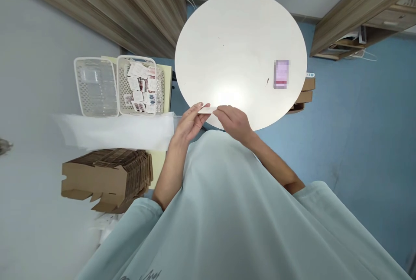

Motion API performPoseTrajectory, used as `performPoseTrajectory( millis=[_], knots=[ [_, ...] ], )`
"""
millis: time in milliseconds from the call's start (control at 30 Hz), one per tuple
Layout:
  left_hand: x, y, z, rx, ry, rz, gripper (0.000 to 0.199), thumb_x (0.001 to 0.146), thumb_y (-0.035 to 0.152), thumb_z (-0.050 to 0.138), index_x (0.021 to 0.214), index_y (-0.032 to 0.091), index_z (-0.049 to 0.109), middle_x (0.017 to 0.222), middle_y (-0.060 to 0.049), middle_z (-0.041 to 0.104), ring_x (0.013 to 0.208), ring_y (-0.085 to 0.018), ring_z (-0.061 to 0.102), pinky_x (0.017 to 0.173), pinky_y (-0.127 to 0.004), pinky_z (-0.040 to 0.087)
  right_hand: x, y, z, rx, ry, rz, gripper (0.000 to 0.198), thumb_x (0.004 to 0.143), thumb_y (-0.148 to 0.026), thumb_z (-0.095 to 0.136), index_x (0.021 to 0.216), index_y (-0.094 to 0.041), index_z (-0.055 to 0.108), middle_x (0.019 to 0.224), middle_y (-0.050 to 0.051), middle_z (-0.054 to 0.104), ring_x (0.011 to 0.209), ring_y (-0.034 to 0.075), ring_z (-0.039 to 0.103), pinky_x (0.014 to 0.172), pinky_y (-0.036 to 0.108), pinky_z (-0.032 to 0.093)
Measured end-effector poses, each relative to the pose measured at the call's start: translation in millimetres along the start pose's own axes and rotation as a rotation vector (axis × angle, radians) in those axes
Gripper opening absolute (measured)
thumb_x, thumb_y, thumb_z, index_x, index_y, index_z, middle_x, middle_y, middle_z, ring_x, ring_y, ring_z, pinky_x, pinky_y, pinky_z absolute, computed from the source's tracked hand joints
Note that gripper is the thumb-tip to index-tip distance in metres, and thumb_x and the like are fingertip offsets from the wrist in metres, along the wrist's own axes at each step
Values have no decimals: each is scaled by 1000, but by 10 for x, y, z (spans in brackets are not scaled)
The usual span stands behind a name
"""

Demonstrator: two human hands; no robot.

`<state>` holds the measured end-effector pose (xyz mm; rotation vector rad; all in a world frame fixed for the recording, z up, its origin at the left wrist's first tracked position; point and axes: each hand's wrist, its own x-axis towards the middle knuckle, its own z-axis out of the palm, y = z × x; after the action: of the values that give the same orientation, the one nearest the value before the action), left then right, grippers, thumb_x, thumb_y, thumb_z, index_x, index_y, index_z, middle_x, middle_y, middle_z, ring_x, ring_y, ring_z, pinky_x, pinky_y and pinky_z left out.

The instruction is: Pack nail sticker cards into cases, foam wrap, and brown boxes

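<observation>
Over the near edge of the round white table [240, 24], both hands grip a small flat white card-like piece [206, 110]. Its left end sits between the thumb and fingers of my left hand [190, 123]. My right hand [234, 122] pinches the other end, with the fingertips curled over it. What is printed on the piece, if anything, is too small to read. A pinkish-purple box-shaped thing [281, 74], blurred out, lies on the right part of the table, apart from both hands.
On the left, one white basket [156, 85] holds several small printed packets; another basket [78, 87] holds clear plastic cases. White sheets [130, 131] lie below them, then a stack of folded brown cardboard boxes [97, 180]. Brown boxes [305, 97] stand right of the table.
</observation>
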<state>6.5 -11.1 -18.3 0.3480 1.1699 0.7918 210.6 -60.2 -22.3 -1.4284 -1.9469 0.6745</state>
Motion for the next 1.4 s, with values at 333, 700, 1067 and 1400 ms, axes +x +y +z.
performPoseTrajectory(
  millis=[333, 700, 1067, 1400],
  knots=[
    [-72, -118, -47, 184, 68, 104, 33, 107, 46, 75, 123, 18, 76, 140, -18, 81, 136, -29, 76, 122, -47, 60, -191, 88, 269, 150, 41, 118, 40, 122, -43, 43, 119, -28, 80, 114, 9, 81, 96, 21, 76, 82, 35, 63],
    [498, -368, -772, 723, 273, 154, 27, 99, 41, 79, 106, 15, 80, 92, -9, 83, 77, -23, 81, 78, -35, 67, 339, 588, 1007, 515, -50, 643, 19, 107, -38, 65, 105, -24, 78, 108, 3, 83, 81, 19, 77, 89, 36, 64],
    [788, -126, -1394, 969, 147, 118, 24, 94, 31, 76, 114, 20, 82, 126, -14, 85, 119, -33, 80, 115, -46, 58, 457, 349, 1190, 150, -55, 812, 25, 107, -31, 64, 125, -20, 79, 139, 14, 80, 100, 23, 79, 106, 44, 63],
    [333, 542, -2282, 677, 102, 218, 28, 89, 40, 81, 112, 24, 82, 126, -13, 85, 110, -30, 81, 112, -45, 59, 1010, -488, 1447, 144, -46, 607, 34, 107, -48, 63, 122, -22, 78, 134, 14, 82, 101, 25, 81, 95, 43, 67]
  ],
)
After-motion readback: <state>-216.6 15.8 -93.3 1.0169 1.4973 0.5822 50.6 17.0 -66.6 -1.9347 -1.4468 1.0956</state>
